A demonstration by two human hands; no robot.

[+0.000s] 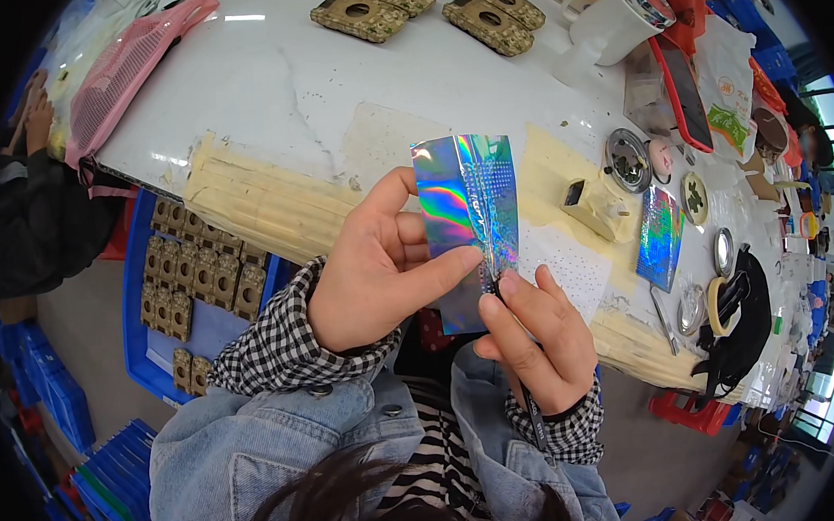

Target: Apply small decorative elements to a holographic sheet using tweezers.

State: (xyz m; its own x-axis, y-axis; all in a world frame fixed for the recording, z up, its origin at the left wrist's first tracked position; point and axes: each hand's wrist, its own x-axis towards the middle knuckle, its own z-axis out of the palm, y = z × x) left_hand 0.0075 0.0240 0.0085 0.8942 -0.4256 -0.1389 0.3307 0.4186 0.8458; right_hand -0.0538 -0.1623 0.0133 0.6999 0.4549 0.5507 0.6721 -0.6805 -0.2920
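Observation:
A shiny holographic sheet with rows of small stickers or cut marks is held up in front of me, creased or folded along its length. My left hand grips it from the left, thumb pressed on its face and fingers behind. My right hand is closed around dark, slim tweezers, whose rear end sticks out below the palm. Their tips meet the lower right of the sheet, partly hidden by my fingers. Under the sheet, a white dotted paper lies on the table.
Camouflage-patterned cases lie at the table's far side; more fill a blue tray at left. At right are a second holographic sheet, a small yellowish block, round tins, a white mug and a red-edged phone. Another person's hand rests far left.

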